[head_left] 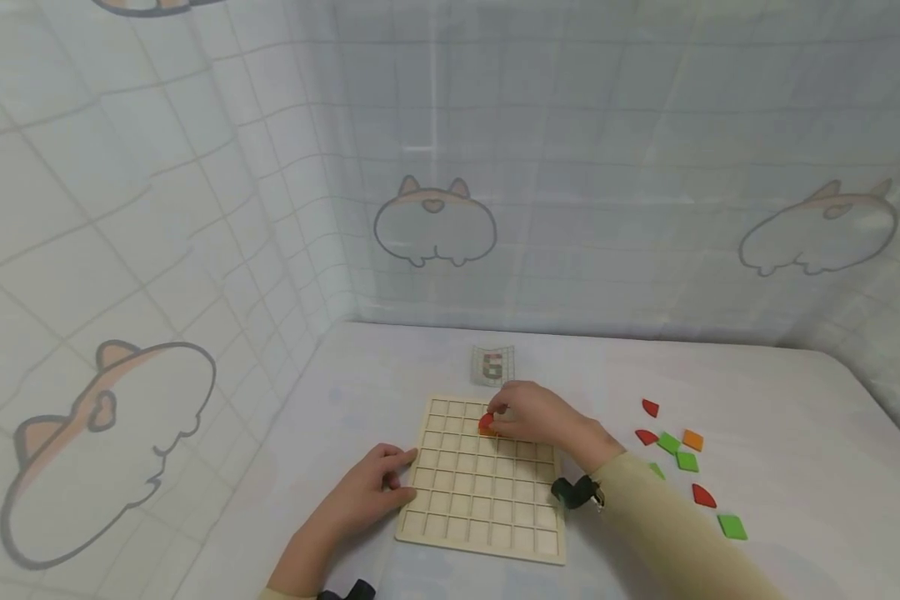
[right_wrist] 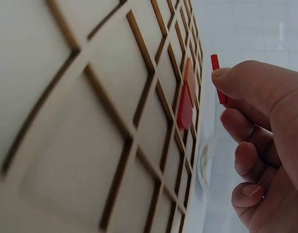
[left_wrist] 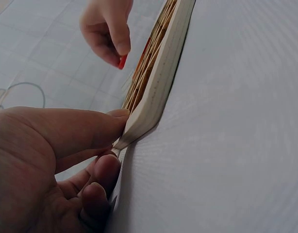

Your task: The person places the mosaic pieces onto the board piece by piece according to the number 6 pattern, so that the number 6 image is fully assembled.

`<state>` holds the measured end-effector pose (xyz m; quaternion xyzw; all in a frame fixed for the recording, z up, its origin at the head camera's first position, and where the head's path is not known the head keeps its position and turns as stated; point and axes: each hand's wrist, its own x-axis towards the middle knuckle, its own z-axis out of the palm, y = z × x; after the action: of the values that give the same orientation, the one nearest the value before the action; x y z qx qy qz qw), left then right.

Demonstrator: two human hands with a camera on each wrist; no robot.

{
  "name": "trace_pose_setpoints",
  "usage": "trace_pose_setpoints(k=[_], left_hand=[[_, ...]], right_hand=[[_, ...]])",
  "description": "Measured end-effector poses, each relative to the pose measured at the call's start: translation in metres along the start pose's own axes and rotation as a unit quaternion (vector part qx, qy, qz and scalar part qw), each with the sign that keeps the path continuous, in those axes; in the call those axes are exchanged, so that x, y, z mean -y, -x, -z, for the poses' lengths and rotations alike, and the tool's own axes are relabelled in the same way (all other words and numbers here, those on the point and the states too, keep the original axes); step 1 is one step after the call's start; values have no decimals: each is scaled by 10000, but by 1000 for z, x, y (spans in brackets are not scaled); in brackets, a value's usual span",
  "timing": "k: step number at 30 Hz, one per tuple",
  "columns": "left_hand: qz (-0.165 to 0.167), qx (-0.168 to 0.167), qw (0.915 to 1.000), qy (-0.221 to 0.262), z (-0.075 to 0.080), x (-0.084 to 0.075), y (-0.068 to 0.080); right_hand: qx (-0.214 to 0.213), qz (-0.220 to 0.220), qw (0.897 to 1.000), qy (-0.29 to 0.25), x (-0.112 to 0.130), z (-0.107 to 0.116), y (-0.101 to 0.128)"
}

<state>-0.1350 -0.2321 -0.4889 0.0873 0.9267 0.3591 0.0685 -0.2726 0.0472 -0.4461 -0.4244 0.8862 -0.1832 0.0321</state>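
Note:
My right hand pinches a thin red piece between thumb and fingers, above the pale wooden grid board. In the right wrist view this piece appears edge-on, clear of the board. An orange piece and another red piece lie on the board's far part. At the board's left edge is my left hand. Its thumb and index fingertip touch that edge a little apart, while the other fingers curl loosely below, as the left wrist view shows.
To the right of the board lie scattered flat pieces: several red quarter-rounds, several green squares and an orange square. Behind the board is a small clear sheet with a pattern printed on it. Curtains enclose the white table.

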Motion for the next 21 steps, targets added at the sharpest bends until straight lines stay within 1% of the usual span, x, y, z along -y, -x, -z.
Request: trace_pose_setpoints(k=[6, 15, 21], left_hand=[[10, 20, 10000, 50, -1, 0, 0], [47, -13, 10000, -20, -2, -2, 1], [82, -10, 10000, 22, -1, -2, 2]], right_hand=[[195, 76, 9997, 92, 5, -10, -13], [397, 66, 9991, 99, 8, -19, -20], [495, -208, 9985, -62, 9, -19, -23]])
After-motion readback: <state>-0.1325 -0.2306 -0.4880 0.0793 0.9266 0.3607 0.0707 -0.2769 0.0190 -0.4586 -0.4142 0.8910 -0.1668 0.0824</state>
